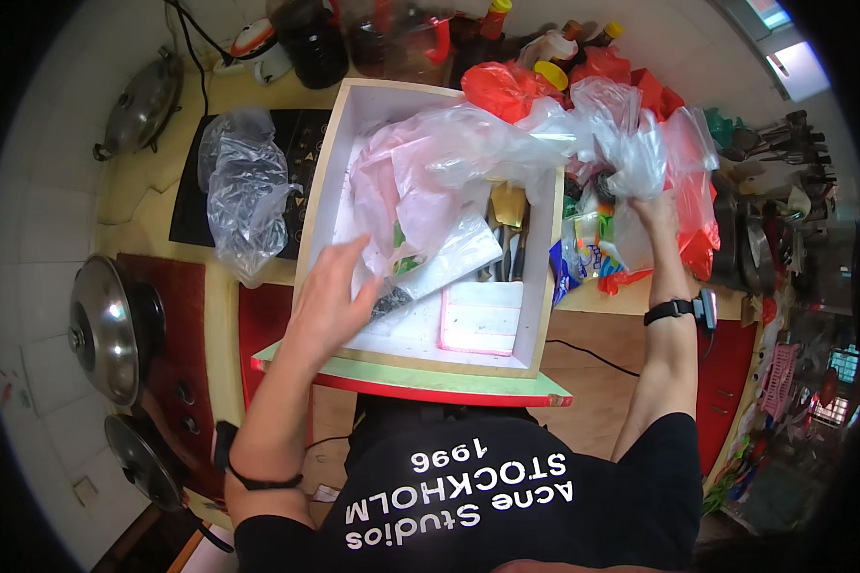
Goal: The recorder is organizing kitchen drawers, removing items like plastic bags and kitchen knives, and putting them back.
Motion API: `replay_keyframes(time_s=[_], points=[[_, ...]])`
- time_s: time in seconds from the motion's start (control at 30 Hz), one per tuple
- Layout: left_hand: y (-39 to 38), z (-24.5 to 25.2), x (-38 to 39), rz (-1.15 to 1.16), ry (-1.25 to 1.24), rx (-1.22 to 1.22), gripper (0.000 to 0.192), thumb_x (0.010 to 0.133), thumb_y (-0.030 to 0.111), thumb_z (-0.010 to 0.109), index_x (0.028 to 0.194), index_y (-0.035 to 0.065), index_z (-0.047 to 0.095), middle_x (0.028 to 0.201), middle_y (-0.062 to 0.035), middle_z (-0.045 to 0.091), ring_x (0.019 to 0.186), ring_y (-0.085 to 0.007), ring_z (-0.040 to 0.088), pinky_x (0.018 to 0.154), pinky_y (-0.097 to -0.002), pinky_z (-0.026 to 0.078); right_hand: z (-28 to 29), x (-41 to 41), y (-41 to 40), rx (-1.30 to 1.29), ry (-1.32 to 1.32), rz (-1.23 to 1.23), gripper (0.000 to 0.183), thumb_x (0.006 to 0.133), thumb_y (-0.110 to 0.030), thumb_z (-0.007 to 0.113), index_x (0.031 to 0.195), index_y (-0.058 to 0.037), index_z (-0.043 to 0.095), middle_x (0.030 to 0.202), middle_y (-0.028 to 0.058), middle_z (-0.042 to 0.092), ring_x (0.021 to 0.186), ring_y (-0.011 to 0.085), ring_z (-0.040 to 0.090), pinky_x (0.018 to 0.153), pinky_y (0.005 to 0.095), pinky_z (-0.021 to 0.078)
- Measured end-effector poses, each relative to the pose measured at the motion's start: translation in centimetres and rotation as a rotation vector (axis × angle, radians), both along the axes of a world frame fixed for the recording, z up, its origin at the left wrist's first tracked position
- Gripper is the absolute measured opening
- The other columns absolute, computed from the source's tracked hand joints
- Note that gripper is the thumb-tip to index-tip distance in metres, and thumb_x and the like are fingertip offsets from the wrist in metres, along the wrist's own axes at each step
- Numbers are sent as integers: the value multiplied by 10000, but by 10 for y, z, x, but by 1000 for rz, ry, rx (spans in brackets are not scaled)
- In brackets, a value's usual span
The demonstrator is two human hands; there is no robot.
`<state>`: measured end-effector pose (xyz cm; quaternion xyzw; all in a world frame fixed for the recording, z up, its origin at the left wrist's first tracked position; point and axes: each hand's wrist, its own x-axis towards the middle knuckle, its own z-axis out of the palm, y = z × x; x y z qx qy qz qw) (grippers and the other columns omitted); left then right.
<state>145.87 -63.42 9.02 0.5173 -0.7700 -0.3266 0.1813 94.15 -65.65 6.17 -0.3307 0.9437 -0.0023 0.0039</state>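
Observation:
A wooden drawer (430, 371) with white inner walls lies before me. My left hand (340, 297) is over its left side, fingers spread, beside a pale pink plastic bag (430, 179); whether it touches the bag is unclear. My right hand (656, 215) is to the right of the drawer, its fingers partly hidden by the clear plastic bag (638, 154) it grips among a heap of bags. In the drawer a clear plastic packet (451, 261), a folded white cloth with a pink edge (481, 319) and several utensils with a gold-coloured piece (509, 204) lie together.
A crumpled clear bag (247, 193) lies on the black cooktop (193, 193) at left. Red plastic bags (509, 89) and bottles stand or lie behind the drawer. Lidded pans (111, 329) are at far left. A blue packet (566, 272) lies by the drawer's right wall.

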Motion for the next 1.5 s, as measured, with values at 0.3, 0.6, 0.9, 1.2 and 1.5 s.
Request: replay_keyframes(time_s=[0.3,0.6,0.9,1.2,1.5], points=[[-112,-119,-39,490,80,502,519,761,223,643,1162,-68,491,983,-200,597,882,-235,588,736,-321,468,54,81,-12,-21,135,531,871,600,-444,778,1193,85,420,1142,312,492,1053,428,509,894,441,431],[-81,-17,-33,280,261,88,172,806,124,539,872,-26,593,679,-197,581,608,-267,586,589,-366,441,43,286,-12,20,-344,1810,650,678,29,565,1294,-59,375,1265,202,457,792,274,621,588,342,526],[-62,-1,-10,290,321,172,168,841,121,531,821,-38,578,543,-99,474,503,-131,435,494,-309,368,45,242,-18,162,0,1602,239,708,-58,546,938,5,532,868,121,502,832,236,528,686,326,458],[-61,18,-8,316,332,11,175,880,94,526,757,-29,543,530,-56,413,506,-99,365,466,-274,324,81,220,-1,17,63,1433,52,669,-62,550,699,-24,529,815,105,473,778,247,498,652,332,433],[-35,35,4,269,167,-50,185,870,51,522,706,-34,515,506,-102,377,448,-131,330,427,-291,289,100,219,5,-196,49,1489,215,591,-23,576,803,16,567,838,99,509,683,227,505,551,308,427]])
